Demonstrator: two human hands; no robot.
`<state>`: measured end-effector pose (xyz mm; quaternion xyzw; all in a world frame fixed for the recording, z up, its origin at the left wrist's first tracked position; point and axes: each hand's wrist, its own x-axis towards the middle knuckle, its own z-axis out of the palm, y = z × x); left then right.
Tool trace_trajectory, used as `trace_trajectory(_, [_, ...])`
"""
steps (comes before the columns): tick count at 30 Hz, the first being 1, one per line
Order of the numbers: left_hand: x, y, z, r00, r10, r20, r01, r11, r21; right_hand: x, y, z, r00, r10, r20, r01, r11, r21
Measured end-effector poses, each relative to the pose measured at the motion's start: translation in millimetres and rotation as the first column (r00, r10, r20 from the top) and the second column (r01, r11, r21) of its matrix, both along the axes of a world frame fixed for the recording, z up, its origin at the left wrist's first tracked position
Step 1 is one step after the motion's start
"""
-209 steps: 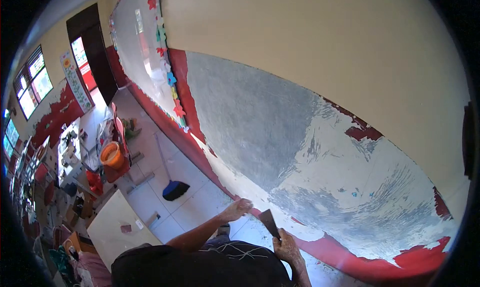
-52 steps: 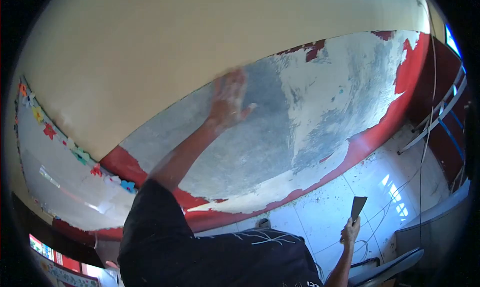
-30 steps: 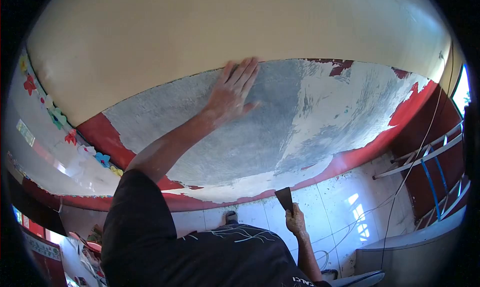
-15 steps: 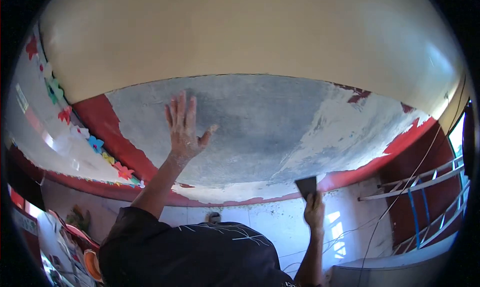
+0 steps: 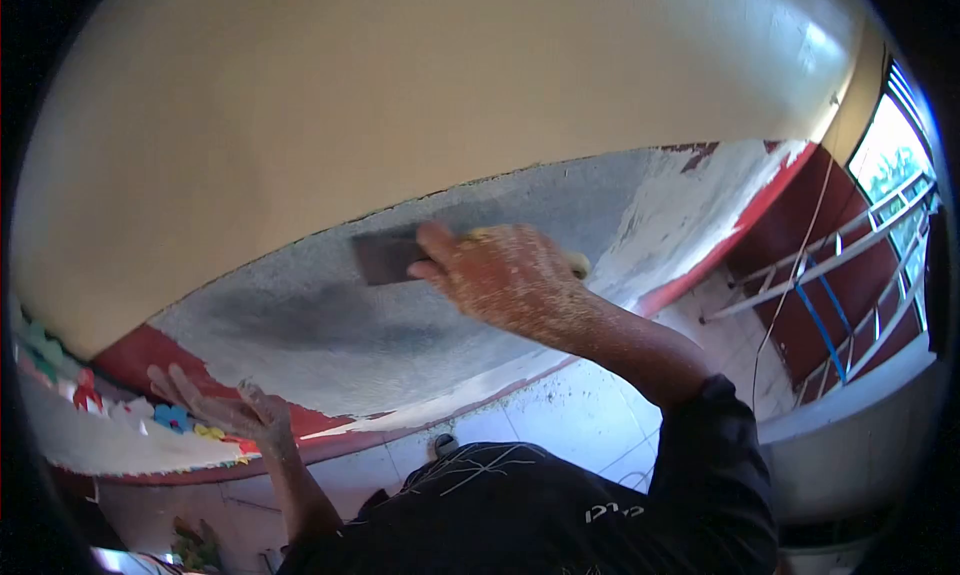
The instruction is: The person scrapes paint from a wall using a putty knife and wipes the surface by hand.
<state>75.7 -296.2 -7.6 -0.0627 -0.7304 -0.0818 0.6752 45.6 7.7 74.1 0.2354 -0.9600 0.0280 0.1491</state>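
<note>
A: How does the scraper (image 5: 388,259) look?

B: We record 1 dark, flat blade (image 5: 380,261) and a pale handle end (image 5: 577,265) showing past the back of the grip. It lies across the grey patch (image 5: 310,315) of the wall, just below the edge of the cream paint (image 5: 400,95).

A: And the hands?

B: We find the right hand (image 5: 510,283) closed around the handle, its back toward us and speckled pale, with the forearm angled up and leftward out of a black sleeve (image 5: 715,435). The left hand (image 5: 250,413) is raised near the red paint (image 5: 160,350) and flower trim (image 5: 172,418), fingers spread wide.

A: Limits?

B: Blur softens the blade and the fingertips. Most of the handle is hidden. We cannot tell whether the blade touches the wall. The ladder (image 5: 850,248) is partly cut off.
</note>
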Motion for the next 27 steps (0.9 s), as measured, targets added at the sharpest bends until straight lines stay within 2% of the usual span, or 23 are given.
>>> trace_trajectory(3, [-7,-10,8,0.996,0.021,-0.088,-0.019,0.999,0.031,11,-6,28,0.966,-0.185,0.182,0.182,0.983,0.030])
trace_trajectory(4, [-10,-16,5,0.995,0.035,-0.096,-0.030,0.998,0.056,13,10,17,0.968,-0.248,-0.024,0.248,0.969,0.000])
trace_trajectory(5, [-13,-24,3,0.994,0.048,-0.103,-0.040,0.996,0.081,14,35,9,0.943,-0.326,-0.066,0.317,0.942,-0.113])
trace_trajectory(6, [-16,-30,3,0.992,0.065,-0.108,-0.055,0.994,0.092,16,60,0,0.912,-0.398,-0.100,0.367,0.900,-0.234])
trace_trajectory(7, [-19,-36,3,0.991,0.082,-0.110,-0.071,0.992,0.103,13,88,1,0.890,-0.454,0.041,0.429,0.804,-0.411])
trace_trajectory(8, [-22,-40,2,0.992,0.083,-0.095,-0.070,0.989,0.128,13,116,-12,0.871,-0.485,-0.077,0.383,0.769,-0.511])
trace_trajectory(9, [-27,-45,2,0.992,0.076,-0.103,-0.062,0.990,0.126,18,131,-5,0.815,-0.574,0.077,0.520,0.667,-0.534])
trace_trajectory(10, [-28,-49,0,0.992,0.061,-0.110,-0.048,0.992,0.115,20,143,-6,0.710,-0.696,0.109,0.651,0.589,-0.478])
trace_trajectory(11, [-31,-52,-1,0.992,0.043,-0.118,-0.032,0.995,0.095,21,156,-12,0.684,-0.728,0.039,0.658,0.593,-0.465])
trace_trajectory(13, [-37,-59,-2,0.989,-0.008,-0.147,0.014,0.999,0.043,27,147,-20,0.723,-0.687,-0.072,0.540,0.628,-0.561])
trace_trajectory(15, [-44,-60,-6,0.981,-0.072,-0.180,0.068,0.997,-0.028,20,124,-20,0.840,-0.542,0.001,0.459,0.711,-0.533])
trace_trajectory(16, [-48,-58,-8,0.977,-0.110,-0.181,0.103,0.993,-0.052,16,109,-14,0.806,-0.575,0.141,0.565,0.675,-0.476])
trace_trajectory(17, [-53,-54,-9,0.972,-0.140,-0.190,0.125,0.988,-0.087,13,106,-24,0.826,-0.548,0.133,0.517,0.640,-0.568])
trace_trajectory(18, [-58,-47,-9,0.966,-0.170,-0.197,0.151,0.983,-0.107,8,109,-42,0.857,-0.514,0.032,0.429,0.680,-0.595])
trace_trajectory(19, [-64,-36,-10,0.960,-0.192,-0.202,0.169,0.977,-0.126,13,89,-34,0.869,-0.495,0.021,0.460,0.790,-0.406])
trace_trajectory(20, [-68,-26,-10,0.955,-0.211,-0.209,0.183,0.972,-0.147,20,66,-21,0.882,-0.453,0.127,0.470,0.830,-0.301])
trace_trajectory(21, [-72,-15,-9,0.948,-0.242,-0.208,0.210,0.964,-0.166,21,52,-21,0.946,-0.300,0.122,0.324,0.863,-0.388])
trace_trajectory(22, [-75,-6,-7,0.940,-0.273,-0.203,0.237,0.953,-0.187,20,41,-24,0.964,-0.256,0.064,0.258,0.859,-0.442])
trace_trajectory(25, [-80,13,-4,0.926,-0.329,-0.184,0.279,0.927,-0.250,12,19,-14,0.960,-0.278,0.036,0.277,0.919,-0.280])
trace_trajectory(27, [-80,18,-2,0.921,-0.352,-0.165,0.298,0.911,-0.284,1,43,-17,0.937,-0.338,0.086,0.342,0.843,-0.414])
